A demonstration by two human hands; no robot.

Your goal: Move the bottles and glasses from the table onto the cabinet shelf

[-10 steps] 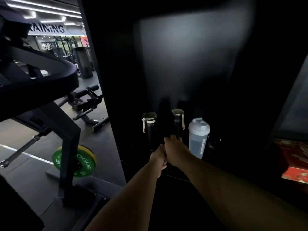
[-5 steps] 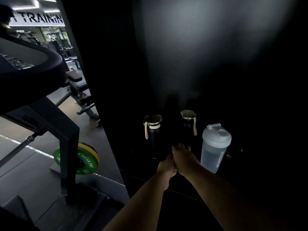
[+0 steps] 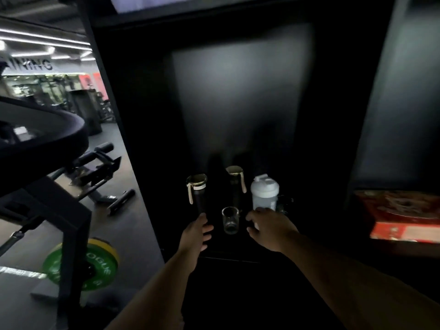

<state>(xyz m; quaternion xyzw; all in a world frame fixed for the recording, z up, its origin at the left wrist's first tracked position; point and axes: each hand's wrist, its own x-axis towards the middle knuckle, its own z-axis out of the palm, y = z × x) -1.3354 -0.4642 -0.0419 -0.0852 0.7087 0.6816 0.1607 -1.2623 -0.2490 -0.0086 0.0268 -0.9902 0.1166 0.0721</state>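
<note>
On the dark cabinet shelf stand two black bottles with gold lids, one at the left and one behind. A grey shaker bottle stands to their right, with a dark glass beside it, barely visible. A clear glass stands upright at the front, free between my hands. My left hand is open, fingertips near the left bottle's base. My right hand is open, spread just in front of the shaker.
A black cabinet wall rises at the left edge of the shelf. A red box lies in the compartment to the right. A gym machine and a green weight plate stand on the floor at the left.
My hands were pressed together around something at the shelf front. They have since parted, leaving the clear glass standing alone between them. The camera has tilted.
</note>
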